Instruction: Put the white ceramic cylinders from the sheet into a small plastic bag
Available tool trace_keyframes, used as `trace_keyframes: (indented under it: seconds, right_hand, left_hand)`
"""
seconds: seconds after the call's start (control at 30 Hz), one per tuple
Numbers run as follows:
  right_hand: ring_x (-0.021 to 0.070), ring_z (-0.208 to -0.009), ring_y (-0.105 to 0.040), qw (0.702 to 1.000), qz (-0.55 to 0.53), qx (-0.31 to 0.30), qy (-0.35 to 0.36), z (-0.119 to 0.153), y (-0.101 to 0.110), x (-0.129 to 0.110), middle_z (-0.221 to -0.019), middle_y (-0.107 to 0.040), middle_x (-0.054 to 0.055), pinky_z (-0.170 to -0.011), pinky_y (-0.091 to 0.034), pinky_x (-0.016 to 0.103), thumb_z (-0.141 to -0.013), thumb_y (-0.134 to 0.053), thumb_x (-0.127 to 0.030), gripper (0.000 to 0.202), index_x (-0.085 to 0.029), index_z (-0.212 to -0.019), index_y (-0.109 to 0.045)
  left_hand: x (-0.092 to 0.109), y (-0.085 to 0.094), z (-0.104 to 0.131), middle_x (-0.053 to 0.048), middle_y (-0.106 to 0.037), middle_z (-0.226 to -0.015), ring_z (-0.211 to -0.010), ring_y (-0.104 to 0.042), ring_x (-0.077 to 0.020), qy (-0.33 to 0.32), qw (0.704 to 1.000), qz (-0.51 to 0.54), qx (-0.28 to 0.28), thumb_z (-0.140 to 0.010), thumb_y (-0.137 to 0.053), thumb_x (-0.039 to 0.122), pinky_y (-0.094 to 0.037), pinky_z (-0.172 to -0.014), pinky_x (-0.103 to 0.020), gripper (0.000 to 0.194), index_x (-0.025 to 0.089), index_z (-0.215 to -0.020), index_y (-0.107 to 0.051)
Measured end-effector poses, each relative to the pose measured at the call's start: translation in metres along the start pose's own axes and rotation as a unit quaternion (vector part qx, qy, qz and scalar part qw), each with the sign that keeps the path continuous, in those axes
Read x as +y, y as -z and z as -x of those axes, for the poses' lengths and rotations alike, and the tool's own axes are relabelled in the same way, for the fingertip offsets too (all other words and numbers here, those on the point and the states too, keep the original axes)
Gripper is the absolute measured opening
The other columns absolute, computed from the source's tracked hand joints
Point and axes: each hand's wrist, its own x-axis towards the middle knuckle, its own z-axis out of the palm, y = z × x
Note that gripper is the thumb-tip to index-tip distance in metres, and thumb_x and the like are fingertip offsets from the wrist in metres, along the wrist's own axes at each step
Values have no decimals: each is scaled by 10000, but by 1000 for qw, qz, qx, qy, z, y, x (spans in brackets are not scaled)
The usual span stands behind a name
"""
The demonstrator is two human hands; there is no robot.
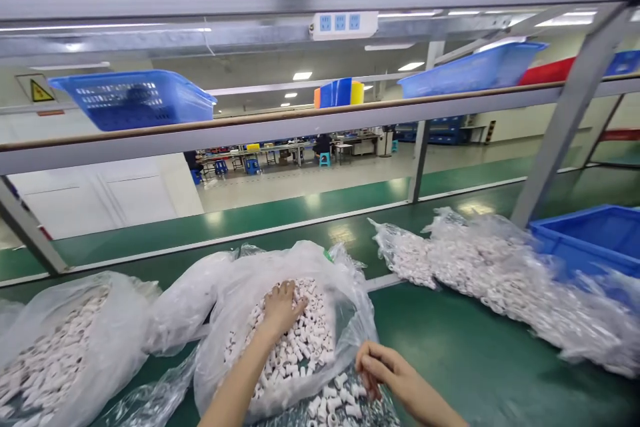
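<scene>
A large translucent plastic bag [350, 300] lies open in front of me, full of small white tube-shaped fittings [313, 320]. My left hand [283, 307] reaches into it and rests on the fittings, fingers apart and thumb out to the right. Beside the bag's lower right edge is my right hand [383, 367], its fingers curled together; whatever may be in them is hidden. Just below, more white fittings [335, 407] lie in or on a clear plastic bag [385, 413], partly cut off by the frame.
Another open bag of fittings [50, 360] stands left, beside a bulging white bag [187, 300]. Filled clear bags [500, 267] and a blue crate [590, 233] are on the right of the green table [440, 333]. A shelf [280, 117] with blue baskets [145, 100] spans ahead.
</scene>
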Motion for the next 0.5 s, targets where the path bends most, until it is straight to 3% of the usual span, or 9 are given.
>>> trace_keyframes:
  seconds: [0.13,0.23,0.37,0.5]
  right_hand:
    - [90,-602,-409,984,-154,89,-6,-6,21,43,-703,-496,-27,-580,-344,212,-885,-664,-566,399,-175,-840,-599]
    - [71,-554,-361,962,-240,130,14,-6,32,61,-684,-467,-39,-524,-299,194,-831,-733,-552,394,-182,-821,-600]
    - [64,-541,-380,955,-259,140,40,-8,40,66,-684,-490,-33,-501,-299,184,-811,-760,-529,382,-171,-824,-627]
    - [65,-548,-416,950,-264,164,36,-10,49,65,-685,-522,-25,-492,-328,173,-760,-812,-497,382,-152,-828,-660]
  left_hand:
    - [-2,-7,-1,-171,-530,-1382,-1259,-460,-358,-4,999,-46,21,-978,-357,466,-418,-972,-536,521,186,-1400,-480]
    - [-5,-5,-3,-176,-561,-1327,-1232,-491,-337,-8,997,-68,19,-980,-394,370,-473,-907,-465,460,179,-1389,-484]
    - [-5,2,-5,-162,-564,-1308,-1216,-516,-310,-21,996,-84,7,-992,-401,330,-489,-886,-387,409,195,-1367,-490]
    - [-2,11,-4,-159,-561,-1288,-1176,-541,-294,-14,996,-86,-4,-1005,-412,312,-478,-924,-427,382,148,-1342,-489]
